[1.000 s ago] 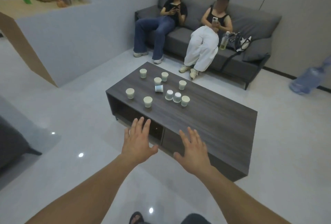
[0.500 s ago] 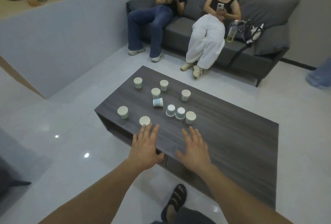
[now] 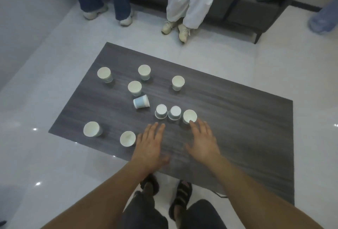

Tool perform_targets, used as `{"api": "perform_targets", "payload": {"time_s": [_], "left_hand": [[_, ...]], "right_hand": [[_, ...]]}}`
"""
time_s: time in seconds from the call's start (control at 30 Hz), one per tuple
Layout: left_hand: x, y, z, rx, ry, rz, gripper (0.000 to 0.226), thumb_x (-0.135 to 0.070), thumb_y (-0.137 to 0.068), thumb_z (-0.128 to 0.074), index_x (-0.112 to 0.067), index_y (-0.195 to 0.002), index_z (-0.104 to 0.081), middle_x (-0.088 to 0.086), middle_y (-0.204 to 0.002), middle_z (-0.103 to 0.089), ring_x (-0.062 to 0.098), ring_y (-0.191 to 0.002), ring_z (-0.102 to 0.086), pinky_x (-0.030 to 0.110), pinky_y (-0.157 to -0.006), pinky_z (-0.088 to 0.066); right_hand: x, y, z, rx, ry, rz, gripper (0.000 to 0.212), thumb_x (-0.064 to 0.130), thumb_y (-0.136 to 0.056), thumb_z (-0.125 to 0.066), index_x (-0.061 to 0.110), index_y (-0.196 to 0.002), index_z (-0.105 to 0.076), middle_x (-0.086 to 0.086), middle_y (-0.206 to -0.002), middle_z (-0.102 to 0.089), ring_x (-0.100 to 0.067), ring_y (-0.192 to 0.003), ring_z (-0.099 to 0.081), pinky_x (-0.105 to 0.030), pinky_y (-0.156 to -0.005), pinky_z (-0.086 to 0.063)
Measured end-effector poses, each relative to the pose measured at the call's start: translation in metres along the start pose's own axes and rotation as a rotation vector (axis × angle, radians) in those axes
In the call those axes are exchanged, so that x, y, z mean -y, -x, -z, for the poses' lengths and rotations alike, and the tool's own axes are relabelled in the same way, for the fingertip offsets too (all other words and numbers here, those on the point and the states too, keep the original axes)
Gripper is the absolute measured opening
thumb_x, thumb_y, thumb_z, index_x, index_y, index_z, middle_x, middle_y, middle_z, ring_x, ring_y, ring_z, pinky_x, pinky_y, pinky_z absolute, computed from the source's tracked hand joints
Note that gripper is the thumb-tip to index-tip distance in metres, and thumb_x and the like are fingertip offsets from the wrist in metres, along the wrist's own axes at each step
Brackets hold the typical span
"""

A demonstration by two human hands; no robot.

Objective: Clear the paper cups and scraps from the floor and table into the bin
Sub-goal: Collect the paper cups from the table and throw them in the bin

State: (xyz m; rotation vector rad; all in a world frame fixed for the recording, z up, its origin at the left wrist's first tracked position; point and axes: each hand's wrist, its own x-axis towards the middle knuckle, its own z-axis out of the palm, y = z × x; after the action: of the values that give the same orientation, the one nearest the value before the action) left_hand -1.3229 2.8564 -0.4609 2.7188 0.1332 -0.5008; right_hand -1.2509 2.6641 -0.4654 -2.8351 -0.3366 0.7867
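Over the near edge of the table (image 3: 247, 146), the left hand (image 3: 149, 144) and right hand (image 3: 202, 141) hover flat, fingers straight, holding nothing. The paper cups (image 3: 135, 87) are scattered across the table's left and middle, none gathered. The likely next move is closing the right hand round the nearest cup (image 3: 189, 116), just at its fingertips.

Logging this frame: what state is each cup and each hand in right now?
Left hand: open, fingers spread, holding nothing.
Right hand: open, fingers reaching the rightmost cup; contact unclear.
Rightmost cup: upright, not gripped.
Tipped cup: lying on its side.
Two inverted cups: upside down, side by side.
Six other cups: upright, untouched.
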Motion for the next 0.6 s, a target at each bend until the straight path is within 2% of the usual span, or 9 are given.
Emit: {"api": "perform_targets", "payload": {"time_s": [0.3, 0.37, 0.47, 0.53, 0.6], "left_hand": [[0.032, -0.105, -0.047, 0.054, 0.112, -0.137, 0.101, -0.053, -0.077, -0.065, -0.024, -0.152, -0.004, -0.001, -0.158, -0.007, 0.018, -0.146, -0.006, 0.037, -0.118, -0.016], [0.035, -0.122, -0.062, 0.063, 0.143, -0.132, 0.099, -0.051, -0.077, -0.068, -0.023, -0.151, -0.009, 0.0, -0.157, -0.012, 0.017, -0.145, -0.011, 0.036, -0.118, -0.02], [0.033, -0.132, -0.079, 0.085, 0.181, -0.137, 0.096, -0.047, -0.078, -0.07, -0.02, -0.151, -0.014, -0.001, -0.156, -0.018, 0.014, -0.143, -0.015, 0.024, -0.114, -0.013], [0.029, -0.134, -0.086, 0.107, 0.232, -0.142, 0.094, -0.043, -0.078, -0.071, -0.018, -0.15, -0.017, 0.0, -0.155, -0.021, 0.012, -0.141, -0.016, 0.016, -0.109, -0.008], [0.024, -0.135, -0.086, 0.124, 0.304, -0.149, 0.092, -0.038, -0.077, -0.072, -0.016, -0.15, -0.021, 0.0, -0.153, -0.025, 0.012, -0.141, -0.02, 0.014, -0.11, -0.009]], "right_hand": [[-0.023, -0.146, -0.052, 0.026, -0.004, -0.127, 0.093, 0.043, -0.084, -0.065, 0.032, -0.154, -0.004, 0.0, -0.162, 0.004, -0.03, -0.148, 0.0, -0.048, -0.113, -0.026], [-0.033, -0.163, -0.063, 0.036, -0.034, -0.128, 0.089, 0.038, -0.084, -0.065, 0.033, -0.154, -0.009, -0.004, -0.16, -0.006, -0.031, -0.145, -0.013, -0.045, -0.111, -0.03], [-0.04, -0.166, -0.072, 0.049, -0.171, -0.145, 0.08, 0.032, -0.085, -0.064, 0.031, -0.152, -0.02, -0.005, -0.152, -0.027, -0.032, -0.13, -0.04, -0.041, -0.1, -0.041], [-0.037, -0.151, -0.074, 0.011, -0.249, -0.143, 0.077, 0.037, -0.083, -0.064, 0.031, -0.15, -0.026, -0.002, -0.147, -0.035, -0.028, -0.125, -0.047, -0.038, -0.096, -0.044], [-0.028, -0.132, -0.072, -0.021, -0.33, -0.118, 0.075, 0.046, -0.081, -0.063, 0.033, -0.147, -0.031, 0.003, -0.144, -0.042, -0.022, -0.125, -0.049, -0.036, -0.096, -0.043]]}}
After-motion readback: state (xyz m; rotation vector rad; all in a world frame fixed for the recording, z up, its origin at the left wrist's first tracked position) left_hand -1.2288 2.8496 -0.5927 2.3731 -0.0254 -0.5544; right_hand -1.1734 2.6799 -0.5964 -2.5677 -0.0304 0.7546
